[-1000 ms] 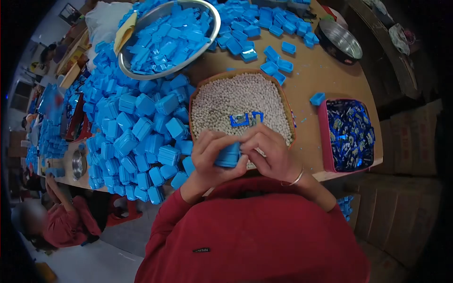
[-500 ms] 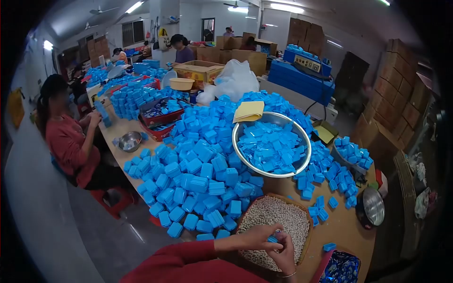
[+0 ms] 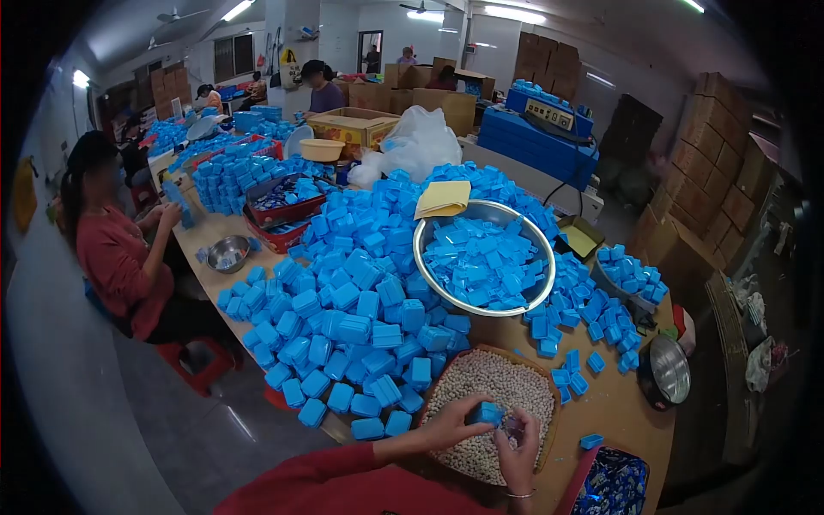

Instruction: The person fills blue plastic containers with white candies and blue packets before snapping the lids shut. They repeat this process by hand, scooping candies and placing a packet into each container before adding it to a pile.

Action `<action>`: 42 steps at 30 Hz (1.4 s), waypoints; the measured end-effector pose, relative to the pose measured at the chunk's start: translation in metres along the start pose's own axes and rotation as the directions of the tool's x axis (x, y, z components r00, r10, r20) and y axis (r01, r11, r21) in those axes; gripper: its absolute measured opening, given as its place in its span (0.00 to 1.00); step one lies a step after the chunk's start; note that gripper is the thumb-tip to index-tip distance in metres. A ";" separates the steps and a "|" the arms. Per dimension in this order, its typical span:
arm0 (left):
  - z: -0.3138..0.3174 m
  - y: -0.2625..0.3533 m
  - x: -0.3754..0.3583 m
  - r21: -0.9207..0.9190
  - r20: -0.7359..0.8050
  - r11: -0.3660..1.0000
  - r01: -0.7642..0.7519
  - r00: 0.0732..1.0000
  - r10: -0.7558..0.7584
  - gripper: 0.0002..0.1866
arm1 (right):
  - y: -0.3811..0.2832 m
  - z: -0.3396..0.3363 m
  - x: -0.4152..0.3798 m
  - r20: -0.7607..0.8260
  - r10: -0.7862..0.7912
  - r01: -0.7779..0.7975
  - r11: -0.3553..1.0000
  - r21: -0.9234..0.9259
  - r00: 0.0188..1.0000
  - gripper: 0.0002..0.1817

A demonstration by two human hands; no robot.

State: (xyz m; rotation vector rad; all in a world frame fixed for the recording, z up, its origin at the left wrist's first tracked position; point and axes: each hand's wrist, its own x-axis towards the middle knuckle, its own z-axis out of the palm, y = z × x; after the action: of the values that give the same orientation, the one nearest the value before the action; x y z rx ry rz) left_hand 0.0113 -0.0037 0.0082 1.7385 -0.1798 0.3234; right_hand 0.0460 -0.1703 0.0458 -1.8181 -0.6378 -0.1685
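Note:
My left hand (image 3: 457, 422) holds a small blue box (image 3: 487, 415) between thumb and fingers, above a tray of pale round beads (image 3: 489, 378). Just right of it, my right hand (image 3: 518, 451) has its fingers curled round something small and partly clear, too small to make out. A large heap of blue boxes (image 3: 343, 318) lies left of and beyond the tray. Behind the tray stands a metal basin (image 3: 549, 283) full of flat blue pieces, with a yellow cloth (image 3: 443, 198) on its rim.
A red tray of dark blue packets (image 3: 614, 485) sits at the lower right. A steel bowl (image 3: 668, 371) stands at the table's right edge. Another person (image 3: 116, 249) sits at the left near a small metal bowl (image 3: 228, 254). Cardboard boxes (image 3: 704, 163) are stacked behind.
My hands have moved slightly apart and the blue box now shows more clearly in my left hand. The whole view has shifted a little.

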 end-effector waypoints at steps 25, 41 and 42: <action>0.025 -0.002 -0.018 0.130 -0.160 0.988 -0.087 0.981 0.107 0.17 | 0.002 -0.005 -0.008 0.287 -0.102 0.123 0.991 -0.058 0.952 0.09; 0.017 -0.011 -0.016 0.182 -0.141 0.947 -0.263 0.947 0.290 0.10 | 0.090 -0.003 -0.023 0.410 0.094 -0.285 0.854 0.435 0.907 0.11; 0.017 -0.012 -0.015 0.157 -0.140 0.949 -0.275 0.945 0.297 0.10 | 0.095 -0.003 -0.022 0.418 0.012 -0.228 0.852 0.471 0.908 0.12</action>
State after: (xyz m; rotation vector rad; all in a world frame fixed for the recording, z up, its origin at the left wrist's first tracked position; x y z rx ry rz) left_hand 0.0022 -0.0194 -0.0108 1.8114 -0.3003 0.7026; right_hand 0.0759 -0.2004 -0.0421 -1.3650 -0.7634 0.4446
